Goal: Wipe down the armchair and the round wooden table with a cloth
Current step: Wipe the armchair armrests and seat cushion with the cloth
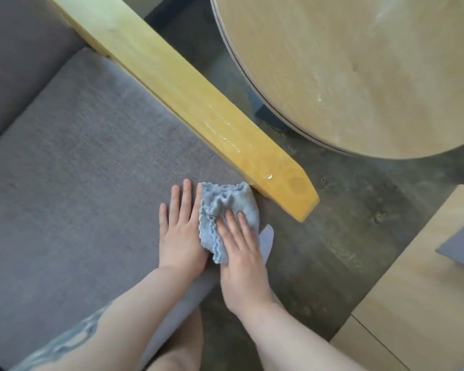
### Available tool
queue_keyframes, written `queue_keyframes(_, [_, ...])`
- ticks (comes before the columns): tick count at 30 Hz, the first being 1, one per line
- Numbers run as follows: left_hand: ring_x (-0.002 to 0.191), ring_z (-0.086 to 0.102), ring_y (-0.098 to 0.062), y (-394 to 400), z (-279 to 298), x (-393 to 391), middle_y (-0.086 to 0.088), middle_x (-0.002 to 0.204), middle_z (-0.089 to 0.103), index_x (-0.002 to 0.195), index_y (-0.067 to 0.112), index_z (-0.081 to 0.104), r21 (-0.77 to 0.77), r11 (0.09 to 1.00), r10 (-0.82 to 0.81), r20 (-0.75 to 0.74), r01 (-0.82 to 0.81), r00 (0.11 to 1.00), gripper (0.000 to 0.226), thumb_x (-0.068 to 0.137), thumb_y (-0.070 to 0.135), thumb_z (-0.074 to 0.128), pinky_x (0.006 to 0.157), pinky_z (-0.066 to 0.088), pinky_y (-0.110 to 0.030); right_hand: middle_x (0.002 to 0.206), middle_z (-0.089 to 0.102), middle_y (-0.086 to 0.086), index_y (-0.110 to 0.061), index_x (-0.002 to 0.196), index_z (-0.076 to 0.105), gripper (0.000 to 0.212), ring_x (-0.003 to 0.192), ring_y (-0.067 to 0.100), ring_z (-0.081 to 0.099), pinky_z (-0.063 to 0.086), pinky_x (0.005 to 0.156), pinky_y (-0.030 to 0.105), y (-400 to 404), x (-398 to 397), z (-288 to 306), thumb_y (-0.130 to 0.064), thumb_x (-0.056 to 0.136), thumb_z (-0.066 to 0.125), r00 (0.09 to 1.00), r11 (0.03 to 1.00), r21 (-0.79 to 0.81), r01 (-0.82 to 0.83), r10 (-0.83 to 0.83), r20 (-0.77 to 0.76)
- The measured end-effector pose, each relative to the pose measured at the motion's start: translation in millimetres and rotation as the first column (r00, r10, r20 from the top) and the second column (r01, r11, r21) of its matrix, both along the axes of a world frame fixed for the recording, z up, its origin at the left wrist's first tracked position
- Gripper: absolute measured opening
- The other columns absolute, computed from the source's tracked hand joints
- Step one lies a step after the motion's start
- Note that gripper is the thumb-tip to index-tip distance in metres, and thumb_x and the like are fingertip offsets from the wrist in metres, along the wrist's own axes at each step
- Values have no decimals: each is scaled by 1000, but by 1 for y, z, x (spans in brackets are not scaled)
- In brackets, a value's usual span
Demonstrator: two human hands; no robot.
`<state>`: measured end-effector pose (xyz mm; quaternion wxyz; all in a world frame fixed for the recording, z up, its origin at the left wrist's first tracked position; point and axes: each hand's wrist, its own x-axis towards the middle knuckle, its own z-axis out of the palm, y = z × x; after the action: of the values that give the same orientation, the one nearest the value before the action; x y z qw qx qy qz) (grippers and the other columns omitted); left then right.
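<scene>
1. Head view: the armchair (73,162) fills the left side, with a grey fabric seat cushion and a yellow wooden armrest (177,89) running from the top left down to a blunt end near the middle of the picture.
2. Wet streaks and small drops shine on the armrest's top face, toward its near end.
3. The cloth (225,212), pale blue with a wavy hem, lies crumpled on the front right corner of the seat cushion, just beside the inner side of the armrest's end.
4. The right hand (239,253) lies on top of the cloth, fingers straight and pressed flat onto it, not curled round it; the fingertips reach about the cloth's middle.
5. The left hand (180,228) lies palm down on the bare cushion just left of the cloth, fingers straight and slightly spread; its forefinger side touches the cloth's left hem.
6. Both forearms come in from the bottom edge; the left one carries a dark tattoo.
7. The round wooden table (359,70) stands at the top right, apart from the armrest, with dark floor (332,231) showing between them. Faint damp marks show on its pale top.
8. A light wooden panel (423,298) fills the lower right corner, with a grey object at the right edge cut off by the frame.
</scene>
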<state>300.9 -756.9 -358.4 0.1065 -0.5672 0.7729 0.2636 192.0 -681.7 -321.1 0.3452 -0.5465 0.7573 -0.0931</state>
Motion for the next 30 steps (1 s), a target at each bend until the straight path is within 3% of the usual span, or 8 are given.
queue_keyframes(3, [145, -20, -9, -14, 19, 8, 13, 155, -21, 150, 35, -11, 111, 993, -29, -34, 32, 999, 62, 98, 41, 22, 119, -3, -38, 156, 17, -19, -25, 147, 37, 63, 145, -5, 2, 8, 120, 27, 21, -62, 33, -6, 87, 34, 989, 991, 89, -102, 91, 118])
queue_keyframes(8, [147, -14, -12, -13, 74, -33, 5, 160, -14, 154, 20, -2, 206, 961, 212, -116, -186, 970, 60, 103, 30, 28, 120, -1, -34, 146, 38, -26, -67, 122, 41, 50, 137, -1, 34, 26, 117, 36, 54, -125, 112, -22, 101, 46, 811, 844, 209, 494, -534, 238])
queue_keyframes(10, [145, -19, -8, -1, 94, -61, 8, 156, -21, 153, 19, -8, 175, 938, 329, -182, -298, 927, 62, 103, 31, 26, 120, -5, -34, 147, 42, -18, -65, 128, 42, 49, 138, 8, 37, 29, 115, 39, 46, -130, 139, -26, 99, 45, 789, 819, 24, 574, -560, 253])
queue_keyframes(14, [145, -19, -5, -1, 118, -105, 12, 156, -19, 153, 20, -7, 72, 828, 541, -365, -556, 758, 61, 100, 35, 20, 117, -13, -24, 157, 29, 2, -17, 150, 31, 58, 147, 19, 20, 16, 120, 35, -4, -113, 143, -6, 94, 35, 994, 942, -322, 98, -80, 68])
queue_keyframes(18, [147, -12, -10, -51, 120, -93, 5, 160, -10, 154, 18, 0, -103, 746, 571, -411, -658, 711, 61, 98, 34, 19, 114, -13, -25, 159, 23, 0, -13, 150, 32, 72, 148, 21, 16, 7, 120, 38, -43, -97, 95, 0, 79, 40, 950, 950, -150, -275, 243, -198])
queue_keyframes(23, [148, -10, -17, -160, 129, -10, 0, 162, -7, 155, 17, 2, -383, 839, 364, -135, -387, 922, 57, 103, 27, 24, 119, -7, -35, 159, 22, -1, -14, 151, 29, 88, 148, 19, 15, 8, 120, 38, -68, -98, 74, 9, 72, 61, 916, 923, -166, -347, 295, -272])
queue_keyframes(27, [148, -12, -17, -216, 133, 29, 1, 162, -8, 155, 20, 2, -375, 923, 129, 104, -81, 986, 55, 104, 31, 22, 119, -6, -37, 158, 24, 5, -11, 150, 30, 84, 147, 24, 16, 13, 118, 44, -43, -84, 81, 0, 73, 61, 952, 982, -154, -109, 59, -301])
queue_keyframes(30, [148, -13, -15, -254, 126, 44, 3, 162, -11, 155, 22, -2, -308, 943, -57, 221, 125, 974, 56, 104, 36, 18, 119, -7, -36, 159, 23, 3, -12, 150, 30, 80, 147, 23, 18, 12, 118, 43, -63, -65, 78, -4, 76, 59, 937, 963, -146, -227, 175, -301])
